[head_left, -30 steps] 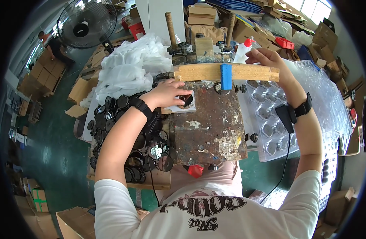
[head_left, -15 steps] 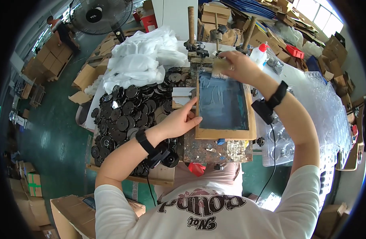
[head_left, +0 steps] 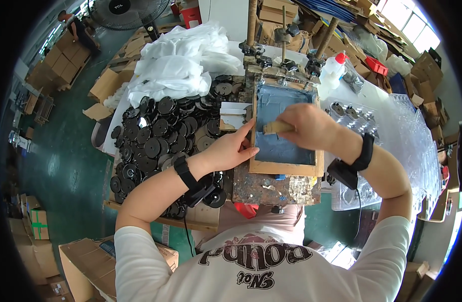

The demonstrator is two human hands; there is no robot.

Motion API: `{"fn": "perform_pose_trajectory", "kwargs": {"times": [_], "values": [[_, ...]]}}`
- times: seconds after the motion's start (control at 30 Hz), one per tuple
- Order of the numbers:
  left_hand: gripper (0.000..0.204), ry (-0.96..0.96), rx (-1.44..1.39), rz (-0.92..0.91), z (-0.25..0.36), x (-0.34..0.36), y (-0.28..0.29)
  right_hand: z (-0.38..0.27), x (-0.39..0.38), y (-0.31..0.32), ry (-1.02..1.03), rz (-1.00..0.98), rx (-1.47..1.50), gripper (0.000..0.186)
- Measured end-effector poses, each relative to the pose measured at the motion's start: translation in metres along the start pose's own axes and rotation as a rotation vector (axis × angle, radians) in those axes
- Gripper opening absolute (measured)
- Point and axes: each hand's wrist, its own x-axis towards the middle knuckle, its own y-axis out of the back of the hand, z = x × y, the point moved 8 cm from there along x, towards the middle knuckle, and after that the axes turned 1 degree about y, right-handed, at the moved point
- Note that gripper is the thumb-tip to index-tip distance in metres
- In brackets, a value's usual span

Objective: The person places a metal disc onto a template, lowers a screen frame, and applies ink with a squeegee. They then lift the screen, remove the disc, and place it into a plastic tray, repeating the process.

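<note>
A wooden-framed printing screen [head_left: 284, 168] with blue-grey ink on its mesh lies on the stained board in front of me. My right hand [head_left: 306, 126] is closed around a squeegee [head_left: 278, 127] with a tan wooden handle, over the middle of the mesh. The squeegee's lower edge is partly hidden by my fingers. At the frame's left side is my left hand [head_left: 233, 149], its index finger and thumb spread apart and touching the wood. Its other fingers are curled and partly hidden.
Many black round discs [head_left: 153, 146] are heaped on the left, beside white cloth-like sheets [head_left: 180, 63]. Clamps on posts [head_left: 286, 65] stand behind the screen. A red-capped bottle [head_left: 332, 70] and clear plastic trays [head_left: 359, 118] are to the right. A fan [head_left: 128, 17] stands far left.
My right hand has drawn the squeegee from the screen's far end toward me, to mid-mesh. My left hand stays at the frame's left side. The whole view has shifted slightly.
</note>
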Motion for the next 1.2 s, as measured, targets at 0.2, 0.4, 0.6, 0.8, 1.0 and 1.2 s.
{"fn": "perform_pose_trajectory", "kwargs": {"times": [0.2, 0.4, 0.6, 0.8, 1.0, 1.2], "values": [[0.065, -0.027, -0.086, 0.02, 0.015, -0.004, 0.013, 0.064, 0.03, 0.034, -0.202, 0.093, -0.128, 0.028], [0.05, -0.32, -0.168, 0.084, 0.083, -0.004, 0.055, 0.182, -0.041, 0.102, -0.533, 0.324, 0.094, 0.034], [0.043, -0.547, -0.287, 0.167, 0.099, -0.006, 0.088, 0.237, -0.095, 0.024, -0.583, 0.034, 0.017, 0.04], [0.03, 0.025, 0.358, 0.274, 0.02, 0.038, 0.135, 0.086, -0.021, -0.028, -0.448, -0.158, 0.218, 0.054], [0.032, -0.222, 0.614, 0.112, -0.045, 0.103, 0.129, 0.026, 0.058, -0.066, -0.373, -0.125, 0.074, 0.054], [0.037, -0.316, 0.538, 0.13, -0.113, 0.154, 0.127, 0.061, 0.079, -0.114, -0.224, 0.167, 0.066, 0.041]]}}
